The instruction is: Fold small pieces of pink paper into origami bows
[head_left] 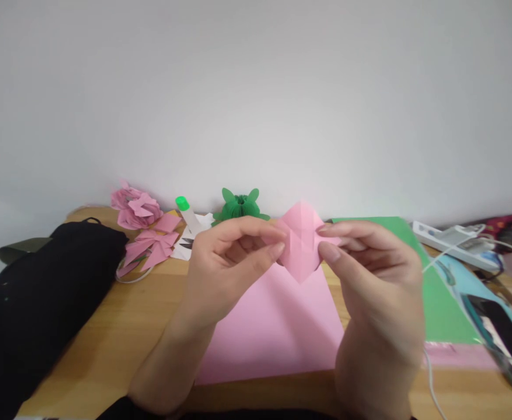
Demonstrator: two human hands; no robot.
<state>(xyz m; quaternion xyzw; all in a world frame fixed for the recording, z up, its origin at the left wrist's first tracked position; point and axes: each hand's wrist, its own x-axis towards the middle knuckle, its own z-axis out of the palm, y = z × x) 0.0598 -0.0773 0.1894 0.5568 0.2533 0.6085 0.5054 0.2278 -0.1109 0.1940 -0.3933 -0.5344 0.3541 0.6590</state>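
Both hands hold one small piece of folded pink paper [302, 245] in the air above the bench [107, 332], toward the middle of its width. The left hand [223, 268] has its grip closed on the left side of the fold, thumb and forefinger pinching it. The right hand [378, 280] pinches the opposite side between thumb and fingers, its grip likewise closed on the paper. The piece has pointed top and bottom ends, with crease lines running down it.

Below it, a large pink sheet [268, 332] lies flat, reaching toward the bench's near edge, partly hidden by the hands and forearms. Along the far edge, by the wall [256, 105], stand a green paper figure [241, 206] and, left of it, a green-capped glue stick [187, 214]. A crumpled pink paper flower [136, 207] sits near the far left corner, with pink paper strips [157, 248] before it. Black cloth [45, 309] covers the left side. Toward the right edge lie a green sheet [446, 306], a phone [507, 332] and a white power strip [452, 248].
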